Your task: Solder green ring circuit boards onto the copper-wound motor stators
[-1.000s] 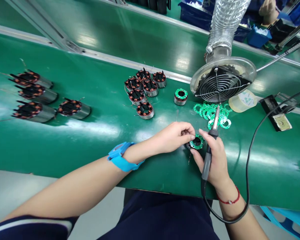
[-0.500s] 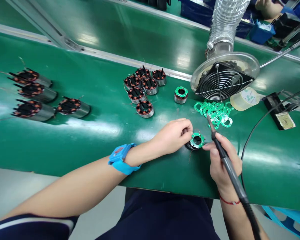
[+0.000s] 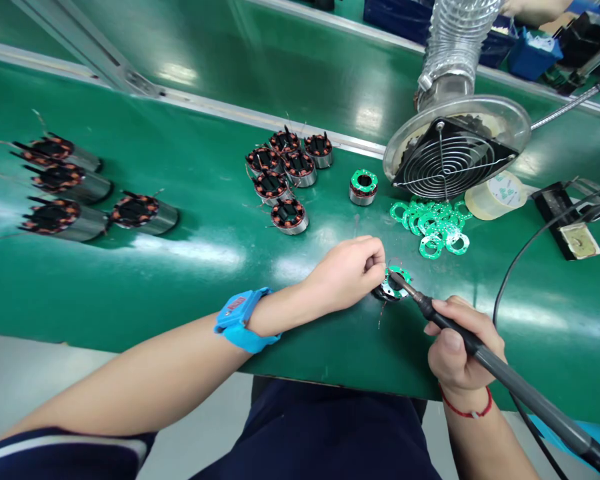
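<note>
A motor stator with a green ring board point(image 3: 403, 275) on top sits near the table's front edge, thin wires sticking out. My left hand point(image 3: 353, 272) is closed at its left side, fingertips pinched at the rim; what they pinch is too small to make out. My right hand point(image 3: 465, 343) is closed around a soldering iron point(image 3: 473, 343), whose tip is over the left part of the board. Behind them lies a pile of loose green ring boards point(image 3: 435, 223). Another stator with a green board point(image 3: 363, 187) stands to the left of the pile.
Several bare stators point(image 3: 289, 217) stand left of centre, and more point(image 3: 145, 213) are at the far left. A fume extractor point(image 3: 445, 160) hangs over the back. Right of it are a tape roll point(image 3: 497, 195) and a soldering stand point(image 3: 560, 220). A person's arm shows at the top right.
The soldering iron's tip has swung down and left, from near the loose boards onto the stator's board. My right hand has moved slightly right and down. My left hand has stayed in place.
</note>
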The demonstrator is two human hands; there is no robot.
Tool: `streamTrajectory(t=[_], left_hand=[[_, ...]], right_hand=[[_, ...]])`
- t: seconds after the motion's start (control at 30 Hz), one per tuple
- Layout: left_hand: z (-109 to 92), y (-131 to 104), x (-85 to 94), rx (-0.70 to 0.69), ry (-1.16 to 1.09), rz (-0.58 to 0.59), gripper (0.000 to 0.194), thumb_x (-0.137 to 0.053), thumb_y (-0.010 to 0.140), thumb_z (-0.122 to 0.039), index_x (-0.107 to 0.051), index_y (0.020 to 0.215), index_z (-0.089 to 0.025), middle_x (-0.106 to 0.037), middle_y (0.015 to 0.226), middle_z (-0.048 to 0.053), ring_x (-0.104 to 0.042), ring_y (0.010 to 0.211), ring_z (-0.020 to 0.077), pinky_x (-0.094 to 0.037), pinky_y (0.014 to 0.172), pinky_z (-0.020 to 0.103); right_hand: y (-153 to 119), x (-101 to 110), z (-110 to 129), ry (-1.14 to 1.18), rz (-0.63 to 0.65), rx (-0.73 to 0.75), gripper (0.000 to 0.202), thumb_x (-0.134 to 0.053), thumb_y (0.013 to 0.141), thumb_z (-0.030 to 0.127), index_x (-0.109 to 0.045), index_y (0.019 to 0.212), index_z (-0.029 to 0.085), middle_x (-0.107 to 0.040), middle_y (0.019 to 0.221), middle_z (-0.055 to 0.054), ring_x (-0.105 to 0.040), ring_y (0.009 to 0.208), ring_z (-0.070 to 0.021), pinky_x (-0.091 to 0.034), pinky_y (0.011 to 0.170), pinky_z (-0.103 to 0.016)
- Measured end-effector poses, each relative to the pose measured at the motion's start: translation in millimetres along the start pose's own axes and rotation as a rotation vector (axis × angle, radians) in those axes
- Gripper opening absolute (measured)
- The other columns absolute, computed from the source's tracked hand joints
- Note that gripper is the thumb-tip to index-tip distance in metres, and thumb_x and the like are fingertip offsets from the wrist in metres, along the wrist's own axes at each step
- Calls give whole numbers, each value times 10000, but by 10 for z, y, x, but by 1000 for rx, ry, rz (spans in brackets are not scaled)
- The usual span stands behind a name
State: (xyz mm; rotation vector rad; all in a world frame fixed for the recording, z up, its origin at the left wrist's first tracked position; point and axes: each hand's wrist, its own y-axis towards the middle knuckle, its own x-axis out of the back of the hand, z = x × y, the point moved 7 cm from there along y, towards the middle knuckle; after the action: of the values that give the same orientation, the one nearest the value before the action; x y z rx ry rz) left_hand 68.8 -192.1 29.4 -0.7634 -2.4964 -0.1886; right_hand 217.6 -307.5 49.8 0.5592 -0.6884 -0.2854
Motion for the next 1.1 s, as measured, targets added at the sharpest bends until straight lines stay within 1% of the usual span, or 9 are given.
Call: streamTrajectory(t=[0.1, 0.17, 0.33, 0.43, 0.53, 0.63, 0.8, 0.93, 1.1], left_hand=[[-7, -4, -4, 4, 5, 7, 154, -505, 767, -36, -500, 691, -169, -494, 672, -41, -436, 614, 102, -324, 591, 244], [-10, -2, -9, 7, 12, 10, 148, -506, 765, -43, -498, 693, -172, -498, 674, -38, -438, 617, 106, -321, 589, 246], [-7, 25, -21, 29, 36, 10, 159, -513, 764, -50, -468, 677, -175, -481, 665, -39, -426, 609, 107, -318, 588, 251], [40, 17, -26, 95, -10, 36, 130, -517, 815, -98, -486, 718, -180, -497, 662, -41, -450, 605, 113, -331, 584, 253], [97, -38, -70, 169, -73, 147, 88, -556, 887, -262, -531, 852, -185, -557, 699, -32, -516, 642, 138, -357, 582, 258], [65, -98, -117, 103, 17, 280, 97, -617, 857, -262, -564, 870, -182, -597, 773, -7, -547, 725, 160, -377, 629, 268], [-26, -63, 8, -44, 29, 152, 145, -506, 854, -80, -568, 759, -171, -559, 766, -11, -508, 720, 131, -386, 689, 259], [29, -15, -5, 28, -238, 150, 85, -556, 838, -131, -589, 768, -166, -548, 726, -31, -490, 651, 104, -399, 627, 226], [74, -17, -63, 102, -287, 176, 88, -577, 839, -185, -576, 754, -163, -566, 680, -34, -505, 642, 107, -410, 613, 226]], right_hand=[[48, -4, 14, 83, -73, -7, 287, -543, 956, 296, -604, 1230, 236, -733, 765, -18, -698, 586, -191, -591, 589, -374], [115, -84, 6, 74, -29, -42, 405, -530, 959, 201, -510, 1360, 253, -769, 930, -40, -746, 775, -205, -613, 728, -395], [204, -451, 59, -62, 408, 36, 571, -552, 895, 135, -417, 1435, 259, -632, 1353, -113, -584, 1255, -274, -529, 983, -497], [200, -482, 8, -46, 446, 7, 627, -520, 886, 116, -344, 1471, 260, -623, 1339, -119, -591, 1230, -259, -540, 970, -483], [199, -404, -81, -107, 353, -31, 614, -599, 898, 200, -357, 1458, 268, -653, 1250, -112, -618, 1148, -266, -554, 932, -482], [186, -317, -158, -162, 278, -57, 677, -681, 875, 291, -349, 1464, 268, -651, 1241, -111, -613, 1149, -282, -550, 940, -499], [147, -311, -168, -142, 285, -44, 641, -642, 901, 254, -344, 1469, 260, -637, 1277, -120, -634, 1160, -264, -566, 933, -453], [164, -382, -59, -191, 309, 30, 610, -647, 896, 289, -386, 1446, 248, -676, 1214, -129, -664, 1092, -285, -580, 869, -464], [212, -428, 133, -191, 327, 166, 653, -602, 898, 219, -311, 1479, 289, -611, 1383, -114, -521, 1331, -312, -474, 1017, -553]])
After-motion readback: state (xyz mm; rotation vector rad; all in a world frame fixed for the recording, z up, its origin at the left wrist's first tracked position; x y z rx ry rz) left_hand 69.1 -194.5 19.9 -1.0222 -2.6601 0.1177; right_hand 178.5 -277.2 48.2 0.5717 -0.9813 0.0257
